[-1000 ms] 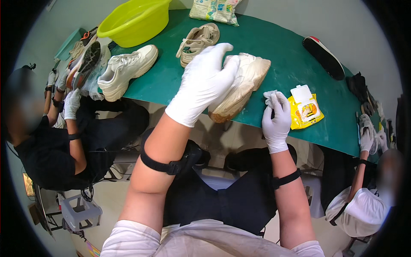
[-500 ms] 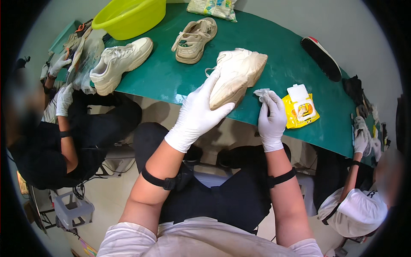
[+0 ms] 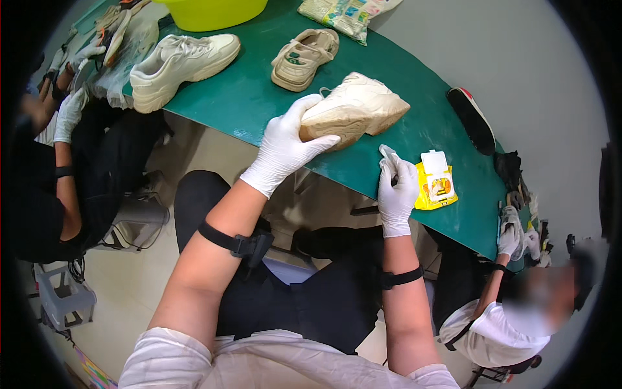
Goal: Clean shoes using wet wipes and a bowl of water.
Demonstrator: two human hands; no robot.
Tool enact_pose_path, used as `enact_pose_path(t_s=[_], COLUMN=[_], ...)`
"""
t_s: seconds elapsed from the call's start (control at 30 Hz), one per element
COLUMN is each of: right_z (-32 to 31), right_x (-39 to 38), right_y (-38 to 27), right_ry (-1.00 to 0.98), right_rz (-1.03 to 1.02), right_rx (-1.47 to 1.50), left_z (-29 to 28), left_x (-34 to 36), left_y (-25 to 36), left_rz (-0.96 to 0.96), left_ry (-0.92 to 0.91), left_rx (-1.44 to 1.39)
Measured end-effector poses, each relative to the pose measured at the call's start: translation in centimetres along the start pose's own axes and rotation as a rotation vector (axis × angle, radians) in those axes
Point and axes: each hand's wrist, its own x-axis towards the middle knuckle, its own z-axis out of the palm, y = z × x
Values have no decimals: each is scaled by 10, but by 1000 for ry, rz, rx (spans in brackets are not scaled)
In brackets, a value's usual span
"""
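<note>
My left hand [image 3: 285,146], in a white glove, grips one end of an off-white sneaker [image 3: 363,104]. Fingers lie over its far side and the thumb is against the sole. The sneaker is tipped on its side above the table, its dirty tan sole partly facing me. To the right, my gloved right hand [image 3: 397,194] pinches a crumpled white wipe [image 3: 388,154], apart from the shoe. Just beside that hand lies a yellow pack of wipes [image 3: 435,188] with its white lid raised.
On the green table [image 3: 246,110] stand a white sneaker [image 3: 188,68] and a beige sneaker [image 3: 304,59]. Farther back are a yellow-green basin [image 3: 217,14] and a plastic packet [image 3: 346,16]. A black-soled shoe [image 3: 472,120] lies at right. Gloved co-workers sit on both sides.
My left hand has turned the sneaker to lie flatter, with its toe farther right. The wipe in my right hand now stands up more from the fingers. The whole view has shifted.
</note>
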Motion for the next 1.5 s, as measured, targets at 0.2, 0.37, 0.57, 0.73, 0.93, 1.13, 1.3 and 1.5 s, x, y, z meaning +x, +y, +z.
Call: enact_pose_path(t_s=[0.2,0.37,0.57,0.73,0.93,1.13,1.3,1.5], right_z=[-17,-22,6,-3,-4,-2,7,5], right_x=[13,71,99,106,91,117,105,102], right_y=[13,-66,-69,-82,-69,-89,-126,-135], right_ry=[-319,-127,-256,-299,-313,-415,-326,-412], right_rz=[192,166,20,217,204,112,-167,-304], right_rx=[66,532,348,527,388,181,89,160], left_z=[-3,-9,-1,-4,-2,-2,-4,-5], left_x=[0,-3,-4,-4,-4,-4,-6,-2], left_y=[-8,-14,-18,-18,-20,-22,-20,-16], left_rz=[-29,58,79,78,99,139,114,107], left_ry=[-13,-44,-10,-6,-4,17,9,-11], left_rx=[-121,-241,-225,-209,-228,-204,-174,-242])
